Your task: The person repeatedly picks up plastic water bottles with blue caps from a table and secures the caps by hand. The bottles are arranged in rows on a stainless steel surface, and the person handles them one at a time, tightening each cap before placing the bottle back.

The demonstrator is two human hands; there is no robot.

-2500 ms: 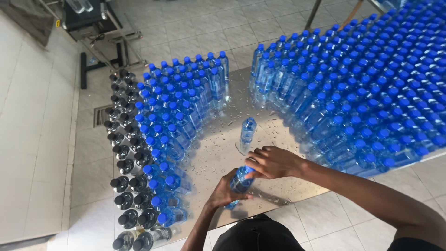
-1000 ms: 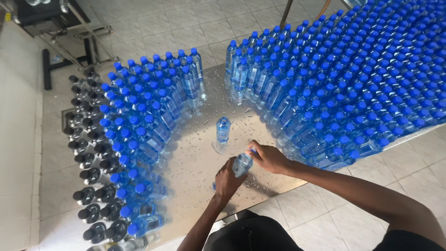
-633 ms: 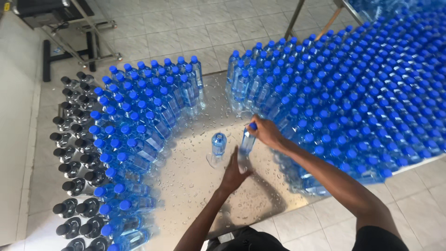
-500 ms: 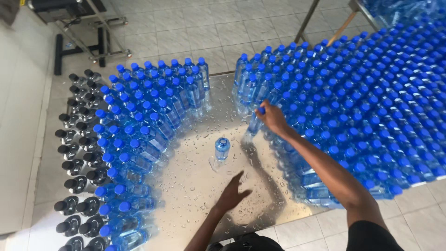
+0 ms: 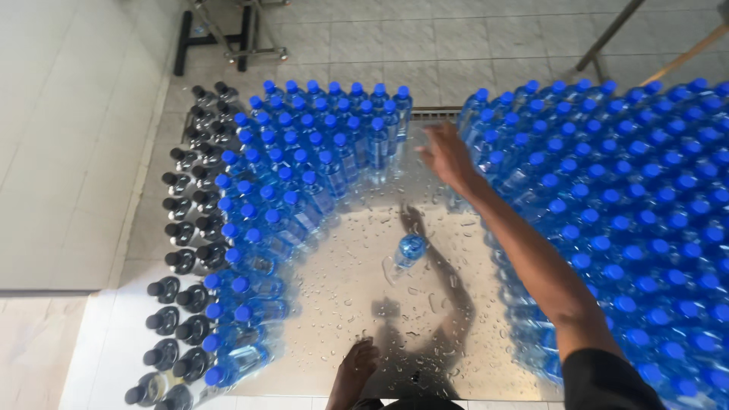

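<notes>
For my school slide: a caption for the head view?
Right hand reaches over blue-capped bottles; one bottle stands alone.

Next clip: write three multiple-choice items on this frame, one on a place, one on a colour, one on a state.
1. Where does the lone uncapped bottle stand?
A. on the bare middle of the wet metal table
B. on the floor tiles
C. among the black-capped bottles

2. What colour are the caps on the bottles at the far left edge?
A. white
B. black
C. red

3. What state is the right hand in?
A. gripping a bottle
B. open, holding nothing
C. flat on the table

Answers:
1 A, it stands apart, with table surface all round it.
2 B, dark caps line the left of the blue-capped bottles.
3 B, fingers spread near the right-hand mass of bottles, nothing in them.
</notes>
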